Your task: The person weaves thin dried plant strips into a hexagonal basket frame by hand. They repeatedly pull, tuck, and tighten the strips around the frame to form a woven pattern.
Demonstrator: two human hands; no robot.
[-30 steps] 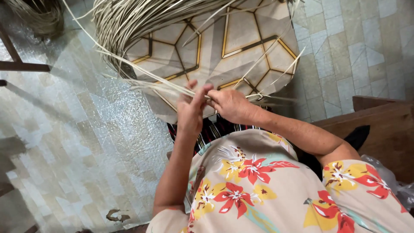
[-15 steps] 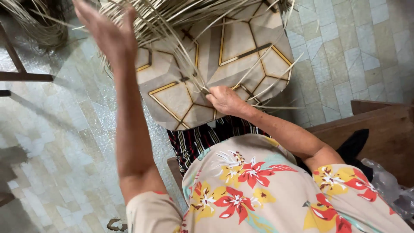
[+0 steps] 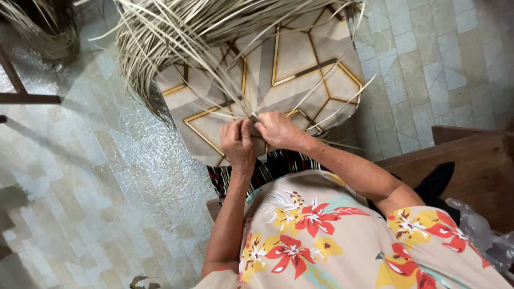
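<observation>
my left hand (image 3: 238, 143) and right hand (image 3: 277, 130) meet at the near edge of the patterned cushion (image 3: 300, 59), each grip pinching pale straw strands (image 3: 187, 32).

Home craft corner, pale tiled floor (image 3: 80, 176), wooden bench (image 3: 471, 160), bundles of dried straw strips (image 3: 182, 32) spread over a patterned cushion (image 3: 300, 69), dark wooden furniture leg (image 3: 21, 91)

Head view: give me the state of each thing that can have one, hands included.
left hand: closed, pinching straw strands
right hand: closed on the same strands, touching the left hand
straw strands: loose, fanned out over the cushion
patterned cushion: lying flat under the strands
</observation>
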